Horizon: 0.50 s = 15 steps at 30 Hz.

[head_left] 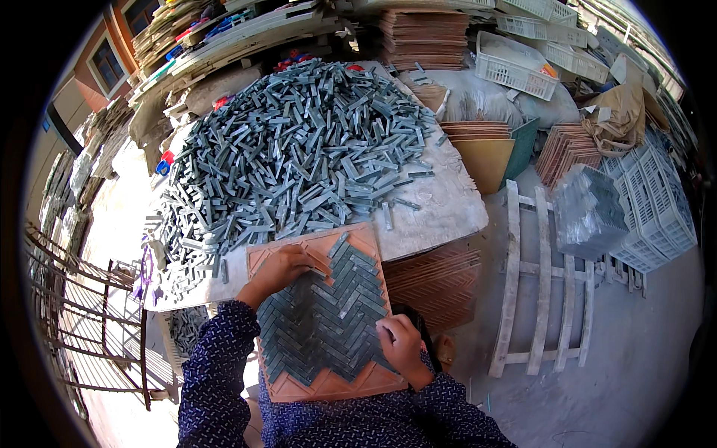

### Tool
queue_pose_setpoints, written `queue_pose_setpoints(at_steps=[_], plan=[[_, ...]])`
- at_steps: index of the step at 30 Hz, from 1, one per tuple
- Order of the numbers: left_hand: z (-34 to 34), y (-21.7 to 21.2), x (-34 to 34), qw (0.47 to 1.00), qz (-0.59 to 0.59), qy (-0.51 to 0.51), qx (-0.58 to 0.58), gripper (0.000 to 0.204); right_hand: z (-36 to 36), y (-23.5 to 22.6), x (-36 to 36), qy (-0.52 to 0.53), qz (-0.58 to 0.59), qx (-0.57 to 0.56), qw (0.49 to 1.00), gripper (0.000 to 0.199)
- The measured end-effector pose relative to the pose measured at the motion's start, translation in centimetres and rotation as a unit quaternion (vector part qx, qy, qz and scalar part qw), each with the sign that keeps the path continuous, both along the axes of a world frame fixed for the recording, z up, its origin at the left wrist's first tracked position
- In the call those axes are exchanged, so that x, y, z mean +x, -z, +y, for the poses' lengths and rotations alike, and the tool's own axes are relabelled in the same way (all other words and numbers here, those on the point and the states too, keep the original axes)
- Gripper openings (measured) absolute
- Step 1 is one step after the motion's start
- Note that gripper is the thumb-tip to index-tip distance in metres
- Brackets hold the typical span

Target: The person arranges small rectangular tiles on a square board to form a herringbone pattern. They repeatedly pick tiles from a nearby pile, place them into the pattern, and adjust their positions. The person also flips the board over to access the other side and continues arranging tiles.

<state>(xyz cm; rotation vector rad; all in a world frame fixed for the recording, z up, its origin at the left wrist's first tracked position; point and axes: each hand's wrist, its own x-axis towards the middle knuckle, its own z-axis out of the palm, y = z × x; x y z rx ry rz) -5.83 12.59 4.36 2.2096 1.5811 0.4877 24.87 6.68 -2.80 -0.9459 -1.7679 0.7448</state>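
A terracotta-coloured tray [366,237] with zigzag grooves lies in front of me, its far end on the edge of the table. Dark grey-green stone strips [347,299] fill most of it in a herringbone pattern; bare grooves show at its top and bottom. Over the upper left part of the tray, my left hand [278,272] is closed in a pinch, fingertips at the bare grooves; what they hold is too small to make out. My right hand [402,345] is curled closed at the tray's right edge, and its grip is hidden.
A large heap of loose stone strips [299,142] covers the pale tabletop [441,201] beyond the tray. Stacked terracotta trays [441,287] stand right of my tray. A wooden pallet [538,276] and white plastic crates [650,209] are farther right. Metal bars [89,321] stand at the left.
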Motion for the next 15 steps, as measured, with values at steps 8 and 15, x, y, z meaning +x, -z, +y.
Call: queue_pose_setpoints(at_steps=[8,15], plan=[[0.4,-0.5,2.3,0.997,-0.027,0.037,0.065,0.011,0.1,0.3,0.2,-0.001,-0.005,0.001,1.0,0.007],[-0.5,0.9,2.7,0.996,0.013,0.024,0.087,0.011,-0.2,-0.1,0.1,-0.001,-0.009,-0.043,0.999,0.009]])
